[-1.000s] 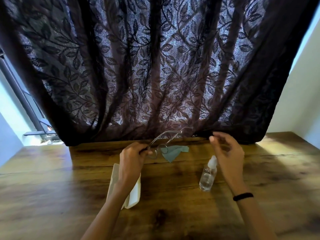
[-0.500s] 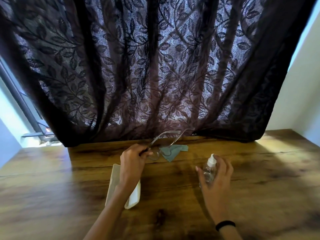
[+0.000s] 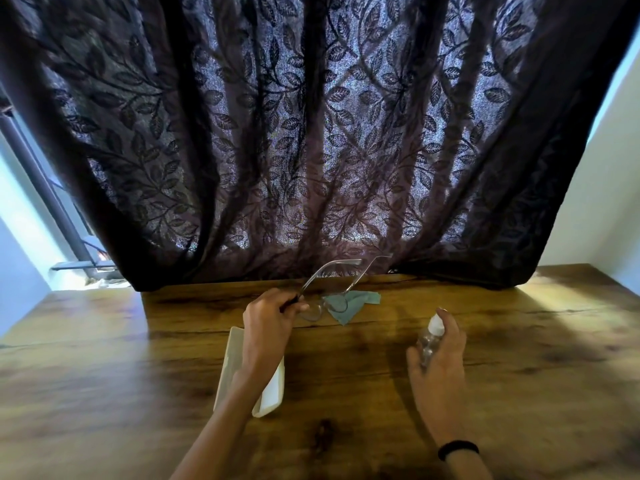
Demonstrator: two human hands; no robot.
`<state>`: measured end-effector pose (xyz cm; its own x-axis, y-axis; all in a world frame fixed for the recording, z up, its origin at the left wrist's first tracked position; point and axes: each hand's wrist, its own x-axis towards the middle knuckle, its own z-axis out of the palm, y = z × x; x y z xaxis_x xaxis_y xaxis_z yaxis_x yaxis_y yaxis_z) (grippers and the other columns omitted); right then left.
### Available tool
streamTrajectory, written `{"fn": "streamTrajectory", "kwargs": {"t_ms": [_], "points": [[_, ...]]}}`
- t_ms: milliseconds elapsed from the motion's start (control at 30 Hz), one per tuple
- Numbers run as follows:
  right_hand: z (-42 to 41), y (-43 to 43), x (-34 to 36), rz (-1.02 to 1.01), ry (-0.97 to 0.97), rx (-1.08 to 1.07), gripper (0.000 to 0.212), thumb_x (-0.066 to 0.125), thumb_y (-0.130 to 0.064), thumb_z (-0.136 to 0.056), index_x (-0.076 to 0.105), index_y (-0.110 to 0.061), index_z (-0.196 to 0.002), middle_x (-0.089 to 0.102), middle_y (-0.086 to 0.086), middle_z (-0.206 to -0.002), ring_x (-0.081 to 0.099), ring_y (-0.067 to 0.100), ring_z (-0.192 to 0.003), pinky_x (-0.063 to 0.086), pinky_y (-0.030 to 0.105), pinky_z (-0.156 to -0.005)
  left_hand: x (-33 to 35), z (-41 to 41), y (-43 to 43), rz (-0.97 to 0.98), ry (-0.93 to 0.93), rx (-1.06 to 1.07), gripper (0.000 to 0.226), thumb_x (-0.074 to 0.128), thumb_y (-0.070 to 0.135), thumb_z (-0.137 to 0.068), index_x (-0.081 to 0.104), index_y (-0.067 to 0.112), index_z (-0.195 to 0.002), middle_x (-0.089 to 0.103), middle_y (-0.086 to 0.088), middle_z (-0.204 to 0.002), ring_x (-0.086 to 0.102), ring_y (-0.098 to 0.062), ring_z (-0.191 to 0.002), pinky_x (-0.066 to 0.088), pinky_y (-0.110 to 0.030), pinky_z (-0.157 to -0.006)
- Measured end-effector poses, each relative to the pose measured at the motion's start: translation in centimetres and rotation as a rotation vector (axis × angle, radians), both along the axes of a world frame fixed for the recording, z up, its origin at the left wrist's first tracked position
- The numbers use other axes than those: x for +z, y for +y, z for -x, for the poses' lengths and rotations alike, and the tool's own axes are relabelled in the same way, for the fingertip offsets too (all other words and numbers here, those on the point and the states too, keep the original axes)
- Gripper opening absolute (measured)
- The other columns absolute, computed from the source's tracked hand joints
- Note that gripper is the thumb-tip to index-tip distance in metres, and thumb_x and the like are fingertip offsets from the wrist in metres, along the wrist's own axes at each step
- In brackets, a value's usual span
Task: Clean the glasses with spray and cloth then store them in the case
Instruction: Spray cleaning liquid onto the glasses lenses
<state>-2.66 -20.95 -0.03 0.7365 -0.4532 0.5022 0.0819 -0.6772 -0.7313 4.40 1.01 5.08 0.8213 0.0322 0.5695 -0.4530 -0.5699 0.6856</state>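
The glasses (image 3: 323, 301) are at the tips of my left hand (image 3: 268, 327): my thumb and first fingers are pinched together on the near corner of the frame, where one arm joins it, and the rest of the pair sticks out past my fingertips. The lenses hang low, close over the table (image 3: 104, 375), and both arms are unfolded, slanting up and away from me. Just under and behind the lenses lies the blue-green cloth (image 3: 360, 301), crumpled on the wood; one lens shows against it, though I cannot tell whether they touch. Nearer me than the glasses and a little to their left lies the white case (image 3: 235, 351), flat on the table beneath my left wrist. It looks open, but my forearm crosses its middle, so I cannot tell what is inside. To the right of the glasses and nearer me, well apart from them, is the spray bottle (image 3: 431, 339), clear with a white top. My right hand (image 3: 438, 362) is wrapped round it, thumb on the side facing the glasses, fingers curled round the far side, and one finger reaches up beside the top. Its contents look clear; I cannot make out a level, nor whether its base touches the wood. A black band (image 3: 458, 449) circles my right wrist. Behind the glasses, a dark leaf-patterned curtain (image 3: 311, 133) hangs down to the table's far edge.
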Motion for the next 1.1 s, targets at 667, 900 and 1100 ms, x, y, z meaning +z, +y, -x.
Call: {"fn": "streamTrajectory", "kwargs": {"t_ms": [667, 900, 1100], "points": [[-2.9, 5.4, 5.7, -0.042, 0.140, 0.795, 0.063, 0.068, -0.015, -0.078, 0.033, -0.045, -0.120, 0.053, -0.007, -0.105, 0.053, 0.010, -0.070, 0.045, 0.016, -0.060, -0.2, -0.4, -0.4, 0.343, 0.004, 0.024, 0.016, 0.075, 0.003, -0.069, 0.072, 0.014, -0.081, 0.072, -0.007, -0.078, 0.068, -0.022, -0.074, 0.055, -0.050, -0.071], [-4.1, 6.9, 6.6, 0.019, 0.143, 0.846, 0.055, 0.063, -0.013, -0.080, 0.036, -0.038, -0.121, 0.044, -0.011, -0.113, 0.048, -0.003, -0.073, 0.041, 0.013, -0.063, 0.2, -0.3, -0.2, 0.340, -0.053, 0.058, 0.023, 0.074, -0.001, -0.069, 0.071, 0.018, -0.081, 0.071, -0.002, -0.076, 0.068, -0.019, -0.070, 0.056, -0.048, -0.067], [-4.2, 6.8, 6.3, -0.014, 0.126, 0.852, 0.051, 0.064, -0.016, -0.081, 0.037, -0.039, -0.117, 0.044, -0.008, -0.117, 0.050, 0.006, -0.080, 0.045, 0.021, -0.068, 0.2, -0.2, -0.2, 0.344, -0.009, 0.048, 0.021, 0.072, -0.001, -0.071, 0.071, 0.018, -0.080, 0.071, -0.005, -0.077, 0.068, -0.021, -0.073, 0.055, -0.048, -0.071]]}}
